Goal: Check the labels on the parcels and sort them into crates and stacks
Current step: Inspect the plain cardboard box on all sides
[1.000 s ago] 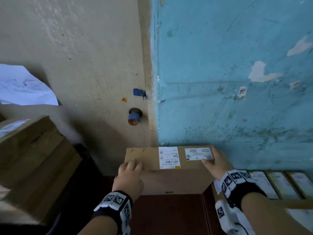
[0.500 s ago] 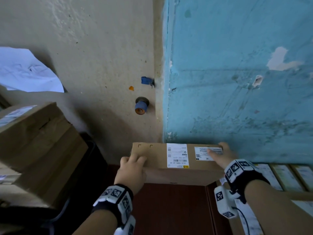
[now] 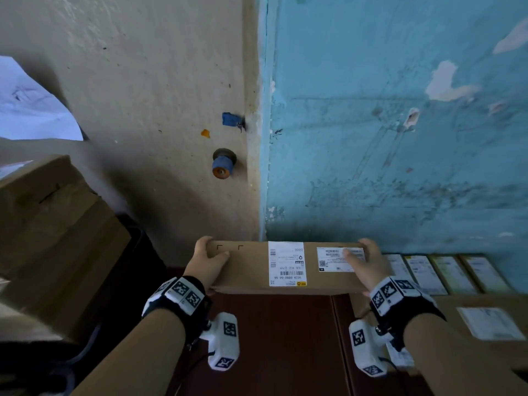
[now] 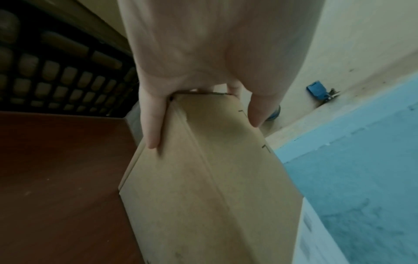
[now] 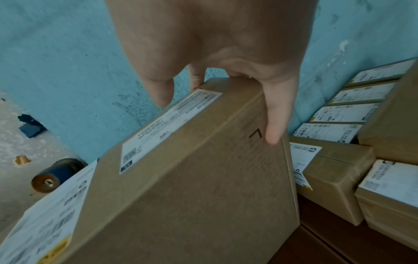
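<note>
A long brown cardboard parcel point(image 3: 251, 267) with two white labels point(image 3: 287, 264) on its top face is held level in front of the wall corner, above a dark red wooden surface point(image 3: 280, 338). My left hand point(image 3: 207, 260) grips its left end, thumb on top and fingers point(image 4: 151, 125) along the side. My right hand point(image 3: 364, 264) grips the right end, thumb lying on the smaller label point(image 3: 333, 258). In the right wrist view the parcel point(image 5: 203, 169) fills the middle, with fingers point(image 5: 274, 121) down its end face.
A row of labelled parcels point(image 3: 445, 272) stands against the blue wall at right, with larger boxes point(image 3: 485, 324) in front. Big cardboard boxes point(image 3: 48, 238) sit at left over a dark crate point(image 4: 56, 80). A door knob point(image 3: 223, 164) protrudes from the beige wall.
The parcel has been lifted and tipped so its labelled face points up. Both hands have shifted from its near corners to grip its two ends.
</note>
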`<action>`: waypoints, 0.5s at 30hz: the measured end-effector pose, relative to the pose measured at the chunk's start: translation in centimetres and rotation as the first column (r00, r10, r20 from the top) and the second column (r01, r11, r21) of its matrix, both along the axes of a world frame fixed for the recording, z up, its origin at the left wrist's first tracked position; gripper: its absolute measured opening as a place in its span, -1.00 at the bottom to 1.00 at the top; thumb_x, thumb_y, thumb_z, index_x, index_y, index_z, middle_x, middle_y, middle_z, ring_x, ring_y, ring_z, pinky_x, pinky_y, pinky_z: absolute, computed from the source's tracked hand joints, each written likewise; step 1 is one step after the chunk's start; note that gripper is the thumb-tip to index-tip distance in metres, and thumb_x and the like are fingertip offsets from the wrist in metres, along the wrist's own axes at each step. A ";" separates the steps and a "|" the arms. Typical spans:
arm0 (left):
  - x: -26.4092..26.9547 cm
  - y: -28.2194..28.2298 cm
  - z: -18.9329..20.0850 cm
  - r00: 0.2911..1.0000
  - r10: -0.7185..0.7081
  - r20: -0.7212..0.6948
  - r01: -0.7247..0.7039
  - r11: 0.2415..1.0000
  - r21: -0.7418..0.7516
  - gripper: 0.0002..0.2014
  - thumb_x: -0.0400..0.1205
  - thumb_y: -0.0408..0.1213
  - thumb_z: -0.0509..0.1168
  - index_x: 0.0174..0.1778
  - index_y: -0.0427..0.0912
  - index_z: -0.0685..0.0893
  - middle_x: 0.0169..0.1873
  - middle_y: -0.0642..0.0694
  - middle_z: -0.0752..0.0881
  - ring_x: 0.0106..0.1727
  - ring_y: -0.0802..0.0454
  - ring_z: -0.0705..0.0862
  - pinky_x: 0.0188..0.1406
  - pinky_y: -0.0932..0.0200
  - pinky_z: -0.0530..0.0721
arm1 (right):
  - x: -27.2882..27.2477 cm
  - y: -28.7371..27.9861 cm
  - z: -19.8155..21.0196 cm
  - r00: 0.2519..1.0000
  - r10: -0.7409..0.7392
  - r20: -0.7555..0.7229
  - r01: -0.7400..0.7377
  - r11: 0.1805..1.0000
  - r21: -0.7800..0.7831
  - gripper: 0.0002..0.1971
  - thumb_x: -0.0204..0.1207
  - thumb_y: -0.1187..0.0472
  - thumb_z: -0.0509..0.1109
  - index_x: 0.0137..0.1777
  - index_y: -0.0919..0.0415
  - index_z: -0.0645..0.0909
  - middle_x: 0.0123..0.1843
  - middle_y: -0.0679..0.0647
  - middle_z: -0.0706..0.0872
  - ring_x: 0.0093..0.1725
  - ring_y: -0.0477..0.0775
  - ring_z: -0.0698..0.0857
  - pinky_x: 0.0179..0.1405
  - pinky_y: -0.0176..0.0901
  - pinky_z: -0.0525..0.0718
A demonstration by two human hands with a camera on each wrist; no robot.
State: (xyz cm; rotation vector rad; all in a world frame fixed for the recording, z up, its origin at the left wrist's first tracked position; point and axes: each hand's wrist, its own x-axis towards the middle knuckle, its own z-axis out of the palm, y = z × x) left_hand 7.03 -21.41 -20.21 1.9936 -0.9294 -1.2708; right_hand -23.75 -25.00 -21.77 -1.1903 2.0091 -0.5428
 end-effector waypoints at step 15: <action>2.7 10.2 8.9 0.992 -0.025 -0.123 -0.016 0.949 -0.316 -0.57 0.66 -0.25 0.37 0.32 0.30 0.43 0.29 0.05 0.48 0.17 -0.05 0.61 -0.28 -0.04 0.79 | -0.6 11.3 12.1 0.957 0.012 0.291 0.040 0.984 -0.172 -0.45 0.63 0.15 0.39 0.55 -0.18 0.29 0.34 -0.10 0.34 0.23 0.10 0.50 0.08 0.21 0.70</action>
